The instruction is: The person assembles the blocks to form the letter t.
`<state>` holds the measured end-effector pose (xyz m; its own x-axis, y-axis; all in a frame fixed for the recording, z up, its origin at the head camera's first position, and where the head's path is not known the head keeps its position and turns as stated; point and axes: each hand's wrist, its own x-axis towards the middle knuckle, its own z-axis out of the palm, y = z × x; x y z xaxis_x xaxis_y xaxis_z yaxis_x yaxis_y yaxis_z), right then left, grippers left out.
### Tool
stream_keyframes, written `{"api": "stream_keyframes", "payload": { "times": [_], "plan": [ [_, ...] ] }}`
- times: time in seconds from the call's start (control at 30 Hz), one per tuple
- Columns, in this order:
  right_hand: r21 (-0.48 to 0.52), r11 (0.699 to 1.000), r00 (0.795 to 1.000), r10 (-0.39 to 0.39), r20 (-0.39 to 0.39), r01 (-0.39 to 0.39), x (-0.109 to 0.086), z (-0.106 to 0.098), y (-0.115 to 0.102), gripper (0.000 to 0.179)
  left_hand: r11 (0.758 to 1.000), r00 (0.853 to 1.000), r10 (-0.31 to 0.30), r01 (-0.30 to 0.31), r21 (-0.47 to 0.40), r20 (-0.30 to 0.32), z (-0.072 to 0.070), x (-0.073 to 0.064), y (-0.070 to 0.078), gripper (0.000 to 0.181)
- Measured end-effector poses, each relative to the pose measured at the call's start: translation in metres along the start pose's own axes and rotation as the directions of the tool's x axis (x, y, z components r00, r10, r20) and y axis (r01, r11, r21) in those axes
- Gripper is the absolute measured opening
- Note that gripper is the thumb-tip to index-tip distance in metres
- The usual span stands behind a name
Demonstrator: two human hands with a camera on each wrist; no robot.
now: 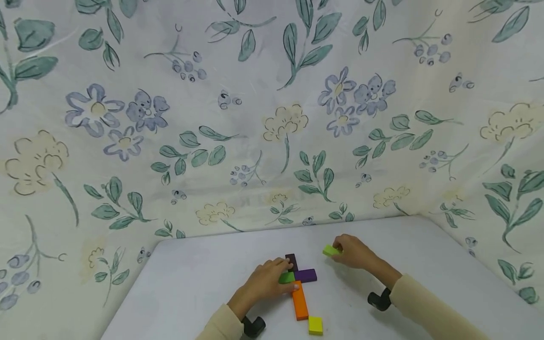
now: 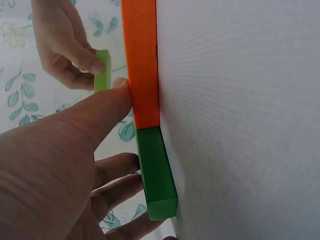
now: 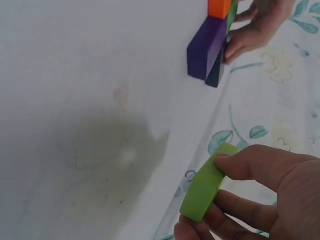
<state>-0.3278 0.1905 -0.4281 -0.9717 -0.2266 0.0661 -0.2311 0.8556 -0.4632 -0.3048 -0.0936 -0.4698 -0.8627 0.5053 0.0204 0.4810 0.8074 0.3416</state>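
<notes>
Flat coloured blocks lie joined end to side on the white table. My left hand (image 1: 267,279) rests over them from the left, its thumb at the orange block (image 1: 300,304) and its fingers along the green block (image 2: 157,167). Beyond its fingertips is a dark block (image 1: 292,261); a purple block (image 1: 306,275) points right from the green one. A yellow block (image 1: 315,326) sits at the orange block's near end. Off to the right, my right hand (image 1: 353,251) pinches a lime green block (image 3: 204,187) between thumb and fingers, held above the table.
The white table (image 1: 191,283) runs back to a floral cloth (image 1: 255,189), which also hangs at both sides. A black wrist camera (image 1: 379,300) sits below the right wrist, and another black one (image 1: 254,327) below the left.
</notes>
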Motion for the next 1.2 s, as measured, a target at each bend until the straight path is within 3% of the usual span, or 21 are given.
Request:
{"api": "stream_keyframes", "payload": {
  "times": [0.5,0.97,1.2],
  "plan": [
    [0.034,0.999,1.0,-0.019,0.006,0.019,-0.031,-0.001,-0.017,0.022,1.0,1.0,-0.008,0.008,0.0,0.014,0.003,-0.002,0.001,0.067],
    [0.1,0.986,0.991,-0.133,0.005,0.132,-0.069,-0.015,-0.014,0.028,1.0,1.0,0.011,-0.011,0.016,0.015,0.0,0.0,0.002,0.067],
    [0.12,0.973,0.98,-0.198,0.016,0.195,-0.075,-0.016,-0.013,0.026,1.0,1.0,0.003,-0.003,0.016,0.014,0.0,-0.001,0.002,0.067]
  ]
}}
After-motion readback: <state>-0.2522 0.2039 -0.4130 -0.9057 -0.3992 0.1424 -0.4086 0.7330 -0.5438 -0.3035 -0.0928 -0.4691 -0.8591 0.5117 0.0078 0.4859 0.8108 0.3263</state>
